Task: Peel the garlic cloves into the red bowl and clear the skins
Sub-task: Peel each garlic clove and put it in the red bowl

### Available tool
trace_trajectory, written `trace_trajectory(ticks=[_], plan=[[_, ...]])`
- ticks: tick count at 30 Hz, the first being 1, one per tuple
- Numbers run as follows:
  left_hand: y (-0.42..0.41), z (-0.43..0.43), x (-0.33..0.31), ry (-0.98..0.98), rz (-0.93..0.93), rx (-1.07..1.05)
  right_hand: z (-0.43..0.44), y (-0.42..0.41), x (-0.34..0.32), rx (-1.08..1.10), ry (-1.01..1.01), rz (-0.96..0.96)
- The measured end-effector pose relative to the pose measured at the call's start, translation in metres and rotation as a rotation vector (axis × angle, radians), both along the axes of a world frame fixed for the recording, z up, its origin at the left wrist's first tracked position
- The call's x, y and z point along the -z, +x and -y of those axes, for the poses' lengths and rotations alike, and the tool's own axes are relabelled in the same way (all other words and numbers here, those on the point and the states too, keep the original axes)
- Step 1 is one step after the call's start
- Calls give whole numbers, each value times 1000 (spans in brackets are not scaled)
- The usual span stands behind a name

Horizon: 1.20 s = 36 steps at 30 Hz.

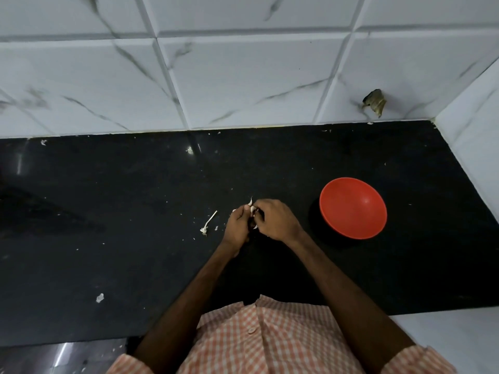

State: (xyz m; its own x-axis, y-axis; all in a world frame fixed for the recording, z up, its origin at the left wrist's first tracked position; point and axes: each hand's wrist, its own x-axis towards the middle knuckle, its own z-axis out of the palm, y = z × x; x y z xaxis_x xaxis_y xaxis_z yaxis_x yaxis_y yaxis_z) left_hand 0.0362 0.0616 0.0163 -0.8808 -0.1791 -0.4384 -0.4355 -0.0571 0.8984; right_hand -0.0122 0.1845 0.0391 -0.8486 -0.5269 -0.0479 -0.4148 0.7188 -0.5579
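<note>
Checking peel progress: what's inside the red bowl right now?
Nothing visible inside the red bowl: its interior shows bare red. The garlic is held between the left hand and right hand, mostly covered by them, so the clove count cannot be seen.

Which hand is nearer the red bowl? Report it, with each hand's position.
Right. The right hand is just left of the red bowl, apart from it; the left hand lies beyond it, farther left. Both grip the garlic.
</note>
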Motion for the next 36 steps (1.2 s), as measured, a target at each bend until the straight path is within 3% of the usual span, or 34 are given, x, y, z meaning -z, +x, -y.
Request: trace_trajectory(ticks=[12,23,29,36], plan=[[-5,9,8,-207,-48,141,7,0,-2,-17,175,-41],[-2,13,0,-39,94,120,-6,-2,-1,45,-48,131],[-1,9,-2,-65,50,114,-4,0,2,10,-7,109],[-3,17,2,-488,-64,337,-5,0,3,-11,120,84]])
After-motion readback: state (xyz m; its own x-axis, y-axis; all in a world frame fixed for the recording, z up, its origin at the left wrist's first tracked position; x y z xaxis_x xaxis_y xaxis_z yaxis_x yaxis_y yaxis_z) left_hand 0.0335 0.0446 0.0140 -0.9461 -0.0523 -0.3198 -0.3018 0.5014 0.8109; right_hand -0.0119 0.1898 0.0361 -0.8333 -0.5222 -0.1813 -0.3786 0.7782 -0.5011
